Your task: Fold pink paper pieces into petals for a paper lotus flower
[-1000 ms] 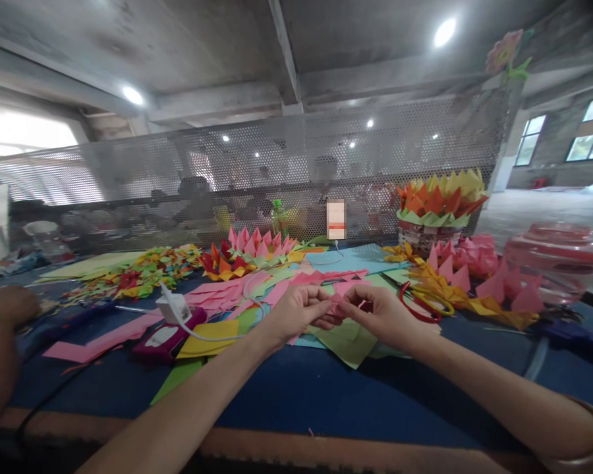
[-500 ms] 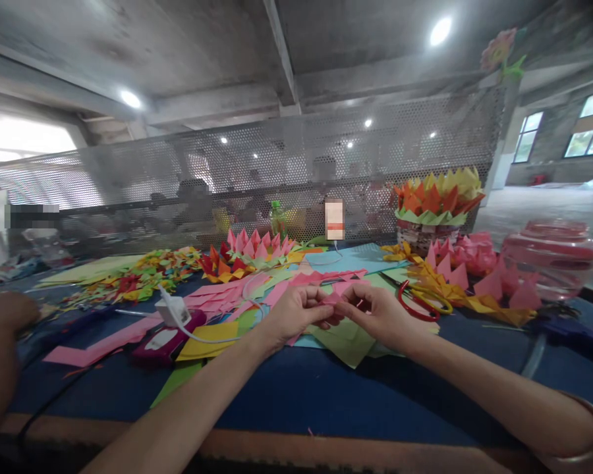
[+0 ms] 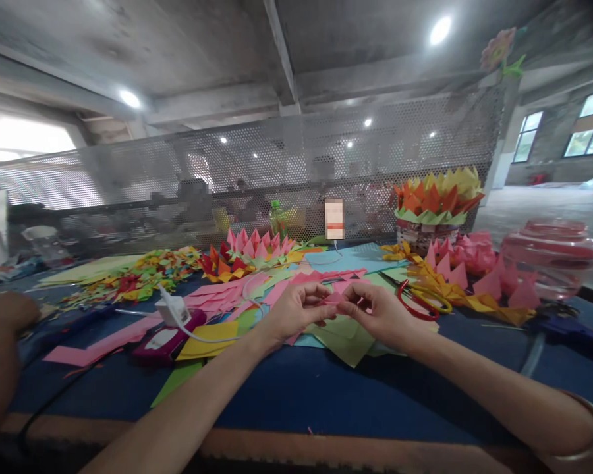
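A small pink piece of paper (image 3: 334,299) is pinched between my two hands above the middle of the table. My left hand (image 3: 299,313) grips its left side with thumb and fingers. On the right side, my right hand (image 3: 375,313) holds it the same way, partly hiding it. Green paper sheets (image 3: 346,341) lie beneath the hands. Pink paper strips (image 3: 222,295) are spread to the left of them. Just right of my right hand rest red-handled scissors (image 3: 409,301) and a yellow handle (image 3: 439,303).
Folded paper flowers (image 3: 259,247) stand behind the papers. A layered paper piece (image 3: 435,197) and a pink plastic jar (image 3: 551,260) are at the right. A charger (image 3: 172,309) sits on a purple box (image 3: 165,342). Another person's arm (image 3: 0,355) is at the left edge.
My fingers shift very slightly on the pink paper, and the right fingertips sit a little farther right. Everything else on the table stays in place.
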`<state>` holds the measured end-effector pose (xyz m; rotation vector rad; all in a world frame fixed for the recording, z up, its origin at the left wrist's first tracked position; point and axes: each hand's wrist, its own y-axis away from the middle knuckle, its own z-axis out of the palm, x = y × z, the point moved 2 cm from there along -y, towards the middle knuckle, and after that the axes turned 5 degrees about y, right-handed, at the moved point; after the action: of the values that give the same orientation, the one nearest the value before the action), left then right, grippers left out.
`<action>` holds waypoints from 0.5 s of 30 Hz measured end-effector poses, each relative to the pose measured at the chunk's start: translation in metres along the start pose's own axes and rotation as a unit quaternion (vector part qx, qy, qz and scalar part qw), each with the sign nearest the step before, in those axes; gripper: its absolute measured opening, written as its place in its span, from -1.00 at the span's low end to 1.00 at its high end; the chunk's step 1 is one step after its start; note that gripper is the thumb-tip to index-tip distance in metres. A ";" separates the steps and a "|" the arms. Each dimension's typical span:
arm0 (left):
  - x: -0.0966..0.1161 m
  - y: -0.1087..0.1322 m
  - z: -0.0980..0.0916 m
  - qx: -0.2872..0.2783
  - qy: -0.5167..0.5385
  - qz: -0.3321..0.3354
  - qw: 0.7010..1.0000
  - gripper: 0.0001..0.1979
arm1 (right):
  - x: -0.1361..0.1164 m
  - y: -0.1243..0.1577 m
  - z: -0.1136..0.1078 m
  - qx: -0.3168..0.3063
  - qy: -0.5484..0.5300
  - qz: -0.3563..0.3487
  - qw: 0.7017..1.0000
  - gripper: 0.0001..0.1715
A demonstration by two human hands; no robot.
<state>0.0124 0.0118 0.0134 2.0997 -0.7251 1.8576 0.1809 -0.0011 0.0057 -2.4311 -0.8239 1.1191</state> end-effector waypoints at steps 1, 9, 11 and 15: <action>0.000 0.000 0.000 0.005 -0.001 0.001 1.000 -0.68 | 0.000 0.000 0.000 0.001 0.004 0.000 1.000 -0.78; -0.004 -0.003 -0.006 0.016 -0.034 0.041 0.998 -0.76 | -0.008 0.002 0.002 -0.025 -0.008 0.016 1.000 -0.68; -0.005 -0.003 -0.006 0.020 -0.049 0.045 0.998 -0.77 | -0.009 0.003 0.002 -0.038 -0.016 0.015 0.999 -0.70; -0.002 -0.001 -0.003 0.020 -0.069 0.047 0.996 -0.81 | -0.010 0.004 0.003 -0.054 0.001 0.009 0.998 -0.80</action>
<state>0.0103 0.0142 0.0115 2.2746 -0.8393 1.7997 0.1751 -0.0104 0.0074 -2.5314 -0.8861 1.1062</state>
